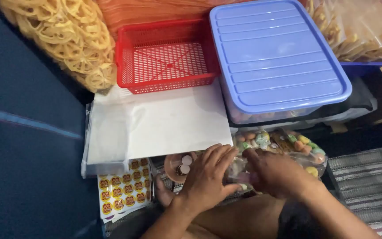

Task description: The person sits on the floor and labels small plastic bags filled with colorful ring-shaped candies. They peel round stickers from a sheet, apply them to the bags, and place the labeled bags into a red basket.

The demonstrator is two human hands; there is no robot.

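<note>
While my left hand [206, 179] lay flat and spread, fingers out straight and gripping nothing, its fingertips pressed on the near edge of a clear plastic bag of coloured sweets [284, 146]. My right hand [273, 172] sat just beside it, curled over the same bag, the forefinger pointing up toward the bag's top; whether its fingers pinched the plastic I could not tell, since the knuckles hid them. The bag lay in front of my lap, its far end stretching off to the right, with green, orange and yellow pieces showing through.

Just left of my left hand sat a small round pinkish dish [177, 166] with two pale discs in it. Further left lay a sheet of round yellow and red stickers [122, 190]. Beyond my hands was a stack of white sheets in a clear sleeve [155, 124], and behind that a red mesh basket [166, 55] beside a blue-lidded plastic box [277, 55]. Yellow lattice-shaped crisps [69, 37] were heaped at the far left.
</note>
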